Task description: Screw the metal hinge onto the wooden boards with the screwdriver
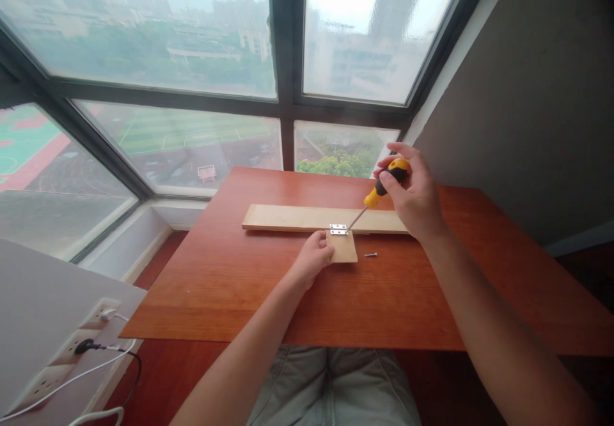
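Observation:
My right hand [415,189] is closed around a yellow and black screwdriver [378,189], tilted so that its tip meets the right side of a silver hinge [338,229]. One leaf of the hinge lies on a long pale wooden board [288,217], the other on a small square wooden piece [343,248]. My left hand [314,256] grips the left edge of that small piece between thumb and fingers. A loose screw [371,255] lies to the right of the small piece. The right end of the long board is hidden behind my right hand and forearm.
All this lies on a reddish-brown wooden table [230,291], whose front edge is near my lap. Large windows [192,125] stand beyond it. Wall sockets with plugged-in cables [91,346] are at the lower left, and a grey wall [527,106] rises on the right.

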Tool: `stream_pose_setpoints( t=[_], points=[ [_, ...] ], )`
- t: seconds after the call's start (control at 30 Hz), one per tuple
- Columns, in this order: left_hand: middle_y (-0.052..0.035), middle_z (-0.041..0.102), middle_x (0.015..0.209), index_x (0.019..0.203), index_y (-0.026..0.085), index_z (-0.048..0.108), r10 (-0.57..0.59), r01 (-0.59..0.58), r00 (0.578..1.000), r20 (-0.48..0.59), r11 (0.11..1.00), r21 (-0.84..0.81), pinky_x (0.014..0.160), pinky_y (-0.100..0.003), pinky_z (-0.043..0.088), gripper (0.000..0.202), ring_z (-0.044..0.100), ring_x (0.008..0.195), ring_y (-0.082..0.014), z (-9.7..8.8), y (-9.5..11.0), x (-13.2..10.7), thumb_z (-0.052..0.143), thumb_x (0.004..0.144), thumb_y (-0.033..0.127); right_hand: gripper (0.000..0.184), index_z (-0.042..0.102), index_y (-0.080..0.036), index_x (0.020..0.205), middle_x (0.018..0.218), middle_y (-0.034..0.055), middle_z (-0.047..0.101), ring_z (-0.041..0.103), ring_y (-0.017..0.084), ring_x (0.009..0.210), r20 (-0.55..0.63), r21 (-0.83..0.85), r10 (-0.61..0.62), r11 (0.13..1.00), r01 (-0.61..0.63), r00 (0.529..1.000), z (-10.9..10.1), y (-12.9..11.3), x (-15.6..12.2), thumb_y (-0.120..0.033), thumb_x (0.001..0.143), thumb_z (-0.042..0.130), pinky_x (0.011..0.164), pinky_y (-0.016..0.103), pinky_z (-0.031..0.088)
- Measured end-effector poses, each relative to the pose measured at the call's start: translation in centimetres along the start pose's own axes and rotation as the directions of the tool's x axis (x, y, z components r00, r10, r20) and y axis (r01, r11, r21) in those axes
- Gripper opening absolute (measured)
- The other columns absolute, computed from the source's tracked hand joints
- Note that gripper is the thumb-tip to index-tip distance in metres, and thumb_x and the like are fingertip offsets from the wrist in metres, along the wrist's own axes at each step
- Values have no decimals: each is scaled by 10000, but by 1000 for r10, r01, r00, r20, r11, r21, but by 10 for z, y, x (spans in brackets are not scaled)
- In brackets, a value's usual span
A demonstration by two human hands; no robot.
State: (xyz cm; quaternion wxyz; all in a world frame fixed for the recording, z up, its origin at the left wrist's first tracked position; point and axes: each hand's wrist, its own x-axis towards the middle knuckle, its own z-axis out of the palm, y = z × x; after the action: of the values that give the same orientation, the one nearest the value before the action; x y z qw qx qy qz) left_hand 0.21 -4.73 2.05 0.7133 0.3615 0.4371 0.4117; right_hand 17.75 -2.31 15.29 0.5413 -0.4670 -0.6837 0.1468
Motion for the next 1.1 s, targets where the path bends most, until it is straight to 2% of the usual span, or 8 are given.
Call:
stream_pose_setpoints(
  t=[0.13,0.23,0.3,0.37,0.43,0.57,0.73,1.1],
  points=[
    [-106,723,947,1007,143,546,2,-2,1000,-2,1000,13,678,-252,533,328,700,792,-181,0,0,0,594,705,22,424,415,-275,1274,1090,61,597,634,192,900,-46,-47,-9,999,7,999,-1,-16,8,-244,852,383,799,374,544],
    [-108,724,956,1010,143,553,0,0,1000,-13,1000,16,682,-251,531,336,702,808,-184,1,1,-1,598,700,22,308,470,-270,1164,883,22,606,608,171,676,-105,-39,32,999,-37,994,-7,-22,13,-299,871,380,630,332,517],
    [-108,725,954,1008,143,556,-2,2,1000,-17,1000,16,684,-254,531,336,702,807,-185,1,2,-1,604,697,25,218,544,-252,960,697,-13,558,545,151,546,-12,-92,73,993,-74,997,-8,-21,13,-404,913,395,542,301,463],
    [-108,725,951,1011,142,556,1,-1,1000,-16,1000,9,688,-257,532,335,701,801,-185,1,1,-1,607,699,29,363,562,-234,748,597,-9,541,537,152,533,188,-323,136,944,-70,973,-3,-13,8,-488,936,382,535,288,422],
    [-108,725,953,1019,141,551,9,-9,1000,-12,1000,4,686,-252,531,334,699,792,-179,1,1,0,607,706,35,444,600,-228,689,643,23,614,589,176,636,366,-661,239,747,71,900,7,0,-1,-489,949,353,594,292,405],
    [-98,723,942,1038,141,539,27,-27,1000,1,1000,13,659,-236,520,340,692,761,-165,0,-1,2,597,718,45,453,683,-216,699,702,87,689,628,219,670,443,-764,370,633,128,817,36,31,-23,-491,928,405,567,294,372],
    [-80,719,894,1037,143,532,38,-38,999,9,999,6,632,-221,506,337,687,728,-157,-3,-6,4,599,717,61,395,736,-201,834,861,128,734,671,240,772,502,-796,442,572,198,743,56,49,-35,-411,932,415,615,298,406],
    [-83,718,898,1031,147,539,46,-46,999,21,999,-10,676,-259,533,327,695,749,-170,-5,-9,6,618,723,72,228,692,-257,978,998,63,718,647,221,883,624,-711,381,639,293,682,49,45,-29,-220,867,496,668,288,379]
  ],
)
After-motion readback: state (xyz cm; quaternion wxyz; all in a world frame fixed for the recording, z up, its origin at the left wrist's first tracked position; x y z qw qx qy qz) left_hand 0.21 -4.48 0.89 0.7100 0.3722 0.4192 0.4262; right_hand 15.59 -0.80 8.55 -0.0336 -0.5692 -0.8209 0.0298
